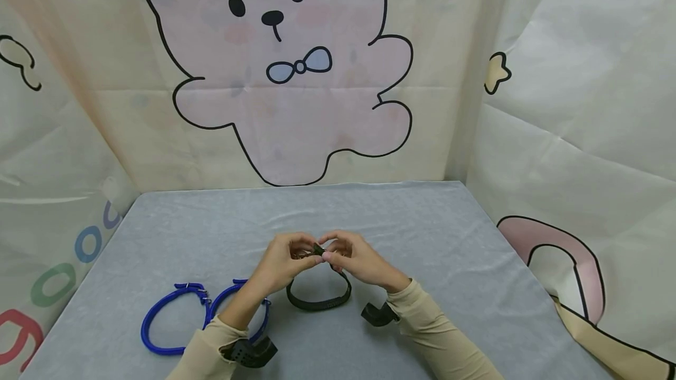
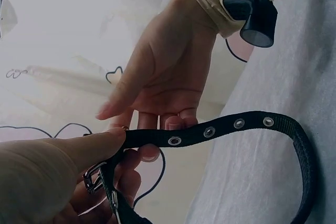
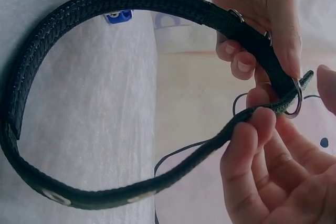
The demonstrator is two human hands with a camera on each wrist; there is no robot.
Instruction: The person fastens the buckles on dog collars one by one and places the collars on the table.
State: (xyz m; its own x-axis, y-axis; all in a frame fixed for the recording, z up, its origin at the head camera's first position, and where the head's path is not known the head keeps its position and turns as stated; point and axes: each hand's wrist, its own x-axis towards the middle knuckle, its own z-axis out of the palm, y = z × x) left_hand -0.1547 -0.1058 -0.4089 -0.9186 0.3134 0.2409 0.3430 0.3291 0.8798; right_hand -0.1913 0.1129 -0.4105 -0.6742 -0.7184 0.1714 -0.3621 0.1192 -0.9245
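A dark green buckle collar [image 1: 319,305] makes a loop between both hands, its lower curve close over the table. My left hand [image 1: 280,263] pinches its buckle end between thumb and fingers. In the left wrist view the metal buckle [image 2: 93,178] hangs beneath that thumb, and several silver eyelets [image 2: 209,131] line the strap. My right hand [image 1: 365,258] holds the other end with its fingers curled at the strap, thumb apart from it. The strap's tip [image 3: 307,78] pokes through a metal ring [image 3: 297,100] at the left fingertips in the right wrist view.
Two blue collars [image 1: 146,322] lie side by side on the grey cloth-covered table [image 1: 454,239], partly behind the left forearm. Each wrist wears a black camera [image 1: 378,314]. Printed curtains [image 1: 433,151] stand at the back and both sides.
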